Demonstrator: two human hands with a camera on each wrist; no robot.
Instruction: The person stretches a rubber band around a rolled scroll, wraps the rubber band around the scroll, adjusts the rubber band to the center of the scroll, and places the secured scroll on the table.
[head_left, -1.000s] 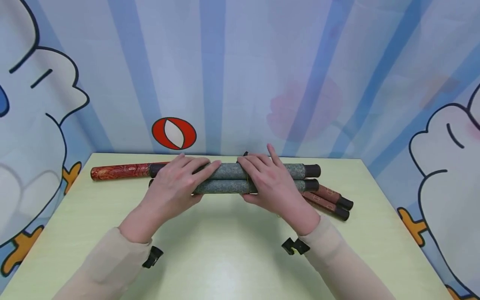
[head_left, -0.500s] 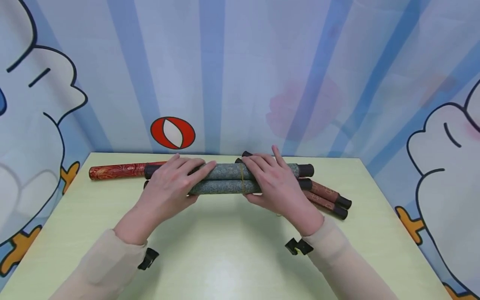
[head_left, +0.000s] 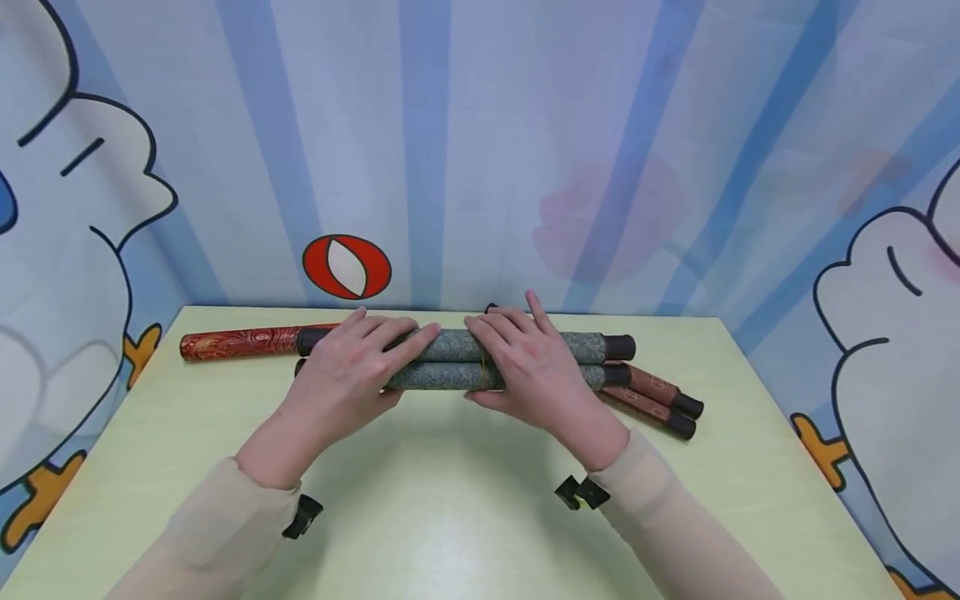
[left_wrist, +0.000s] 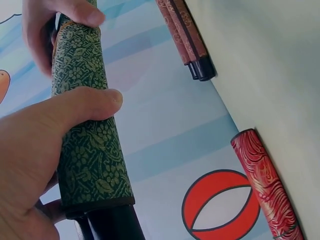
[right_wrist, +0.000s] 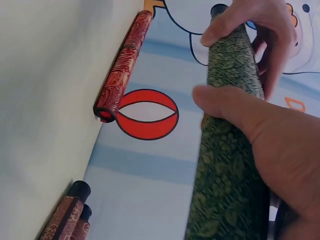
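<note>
A double-rolled scroll [head_left: 446,375] with a green-grey patterned cover and black end knobs lies crosswise in both hands, above the table. My left hand [head_left: 345,362] grips its left part from above, thumb on the near side. My right hand [head_left: 528,367] holds it right of the middle, one finger raised. A thin band [head_left: 483,372] circles the scroll by the right hand's fingers. In the left wrist view the cover [left_wrist: 97,165] shows a leaf and flower pattern, and the thumb lies across it. The right wrist view shows the right thumb on the same cover [right_wrist: 225,180].
On the table [head_left: 450,517], a red swirl-patterned roll [head_left: 243,343] with a dark end lies at the back left, partly behind the left hand. A brown patterned double-rolled scroll [head_left: 648,400] with black ends lies at the right. A striped cartoon backdrop [head_left: 480,150] stands behind.
My right hand has slid left along the scroll, close to the band. The scroll has shifted slightly left, then back right. The left hand keeps its hold.
</note>
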